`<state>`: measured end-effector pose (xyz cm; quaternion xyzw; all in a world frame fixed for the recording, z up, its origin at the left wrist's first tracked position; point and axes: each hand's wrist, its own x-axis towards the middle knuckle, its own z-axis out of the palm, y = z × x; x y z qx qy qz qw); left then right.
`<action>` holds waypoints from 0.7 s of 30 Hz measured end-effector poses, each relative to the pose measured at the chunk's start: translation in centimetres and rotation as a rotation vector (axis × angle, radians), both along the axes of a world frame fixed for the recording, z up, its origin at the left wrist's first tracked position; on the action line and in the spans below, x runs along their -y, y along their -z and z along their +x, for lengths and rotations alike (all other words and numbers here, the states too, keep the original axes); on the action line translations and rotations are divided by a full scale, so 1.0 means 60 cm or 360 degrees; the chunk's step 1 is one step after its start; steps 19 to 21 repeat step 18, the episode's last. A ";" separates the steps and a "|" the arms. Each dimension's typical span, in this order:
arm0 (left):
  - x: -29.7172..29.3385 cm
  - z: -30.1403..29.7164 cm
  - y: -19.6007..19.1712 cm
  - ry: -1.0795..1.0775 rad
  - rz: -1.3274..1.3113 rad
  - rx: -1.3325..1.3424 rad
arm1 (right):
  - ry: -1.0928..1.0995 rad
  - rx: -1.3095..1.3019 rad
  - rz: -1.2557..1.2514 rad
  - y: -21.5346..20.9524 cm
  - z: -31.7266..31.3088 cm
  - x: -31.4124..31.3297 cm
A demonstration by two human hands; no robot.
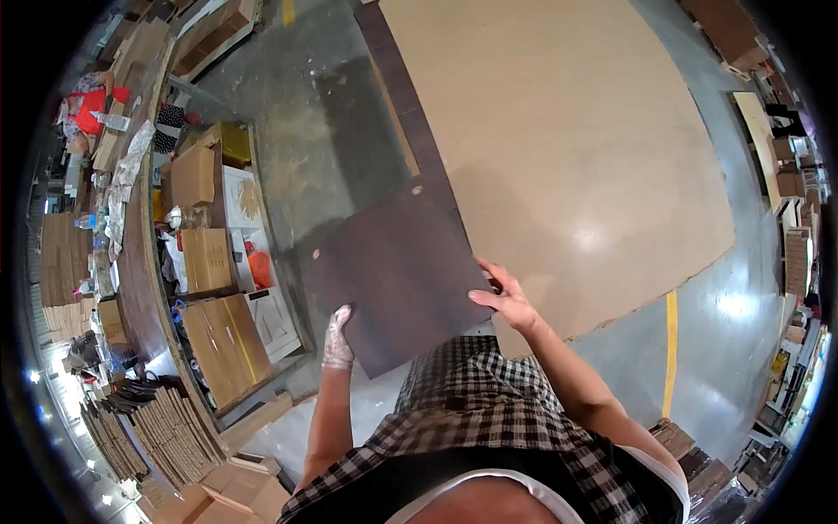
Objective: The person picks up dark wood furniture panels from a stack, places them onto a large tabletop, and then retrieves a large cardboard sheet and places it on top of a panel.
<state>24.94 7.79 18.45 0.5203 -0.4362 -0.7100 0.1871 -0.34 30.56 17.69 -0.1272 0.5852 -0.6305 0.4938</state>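
Note:
A flat dark brown board [397, 275] with two small round holes near its far edge is held in front of my body. My left hand [339, 338], in a whitish thin glove, grips its left edge with the thumb on top. On the right edge, my bare right hand [506, 295] closes with the thumb over the face and the fingers partly hidden beneath. Just beyond lies a large tan cardboard sheet [576, 157], with a strip of similar dark brown boards [410, 113] along its left side.
At the left runs a long workbench [131, 236], with shelves below holding cardboard boxes [205, 260]. Stacked cardboard pieces [166, 432] stand at the lower left. A person in a red apron [90, 109] is at the far left. A yellow line [670, 354] marks the floor at right.

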 end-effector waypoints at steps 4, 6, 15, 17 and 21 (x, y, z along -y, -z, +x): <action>-0.013 -0.113 0.055 0.0427 -0.0133 -0.0081 | 0.0311 -0.0023 0.0002 -0.008 -0.058 -0.106; -0.031 -0.177 0.123 0.0685 -0.0260 -0.0097 | 0.0474 -0.0022 -0.0041 -0.009 -0.096 -0.162; -0.188 -0.434 0.131 0.0656 0.0656 -0.0223 | 0.0671 -0.0079 0.0070 -0.007 -0.250 -0.328; -0.202 -0.441 0.128 0.0797 0.0560 -0.0115 | 0.0640 -0.0050 0.0122 -0.006 -0.267 -0.344; -0.208 -0.443 0.114 0.0872 0.0512 -0.0059 | 0.0564 0.0011 0.0241 -0.007 -0.274 -0.358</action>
